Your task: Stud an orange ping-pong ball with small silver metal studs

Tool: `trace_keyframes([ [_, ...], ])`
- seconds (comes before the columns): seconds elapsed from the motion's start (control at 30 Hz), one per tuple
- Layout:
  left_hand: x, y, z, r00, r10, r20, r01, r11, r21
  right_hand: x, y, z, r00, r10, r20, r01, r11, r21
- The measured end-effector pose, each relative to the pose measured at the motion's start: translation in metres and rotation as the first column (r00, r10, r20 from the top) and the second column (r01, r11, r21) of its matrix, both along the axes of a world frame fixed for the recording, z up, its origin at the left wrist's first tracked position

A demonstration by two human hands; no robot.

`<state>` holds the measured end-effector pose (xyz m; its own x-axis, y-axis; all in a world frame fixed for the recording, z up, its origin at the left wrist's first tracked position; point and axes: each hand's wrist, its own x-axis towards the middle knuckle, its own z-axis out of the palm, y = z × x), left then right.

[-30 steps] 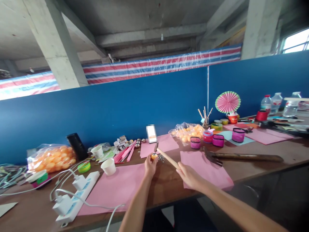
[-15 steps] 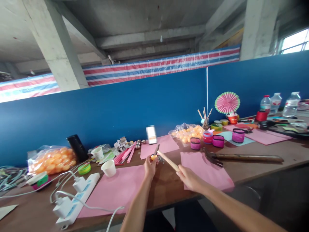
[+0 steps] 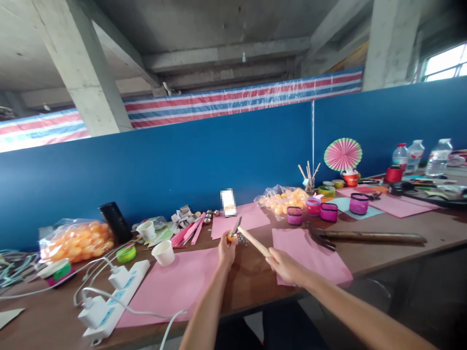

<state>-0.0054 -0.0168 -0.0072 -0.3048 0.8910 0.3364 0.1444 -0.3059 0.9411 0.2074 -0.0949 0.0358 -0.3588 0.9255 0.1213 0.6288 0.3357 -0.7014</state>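
My left hand (image 3: 226, 250) is closed around a small round orange ball (image 3: 232, 237), held just above the brown table. My right hand (image 3: 282, 265) grips the pale wooden handle of a small hammer (image 3: 255, 242). The hammer's dark metal head is at the orange ball, close to my left fingertips; whether the two touch I cannot tell. Beside my left fingers lies a little heap of shiny metal pieces (image 3: 242, 239), too small to make out. Pink paper sheets (image 3: 175, 287) lie on both sides of my hands.
A larger hammer (image 3: 375, 237) lies at the right across a pink sheet. White paper cups (image 3: 163, 253) and a power strip (image 3: 116, 301) with cables stand left. Bags of orange balls (image 3: 78, 241) lie left and back. Magenta bands (image 3: 329, 212) sit beyond; a blue partition (image 3: 164, 165) closes the back.
Both hands keep nearly the same place and hold. The whole view has shifted very slightly; nothing has been picked up or let go.
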Motion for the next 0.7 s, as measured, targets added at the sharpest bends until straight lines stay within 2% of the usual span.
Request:
trace_keyframes([
  [0.17, -0.001, 0.0, 0.0, 1.0, 0.002, -0.025, -0.002, 1.0, 0.006, 0.002, 0.001, 0.0, 1.0, -0.024, -0.02, 0.024, 0.999, 0.029],
  [0.4, 0.0, -0.002, 0.0, 0.998, -0.018, -0.054, 0.019, 1.0, 0.016, 0.001, -0.006, 0.002, 0.994, -0.045, 0.099, 0.034, 0.994, 0.104],
  [0.6, 0.0, -0.002, 0.0, 0.996, -0.005, -0.086, 0.007, 1.0, 0.022, 0.0, -0.002, -0.008, 0.988, -0.036, 0.151, 0.01, 0.986, 0.167],
  [0.7, 0.0, -0.002, 0.0, 0.994, 0.009, -0.107, -0.006, 1.0, 0.026, -0.001, 0.0, -0.013, 0.986, -0.074, 0.151, 0.046, 0.982, 0.182],
])
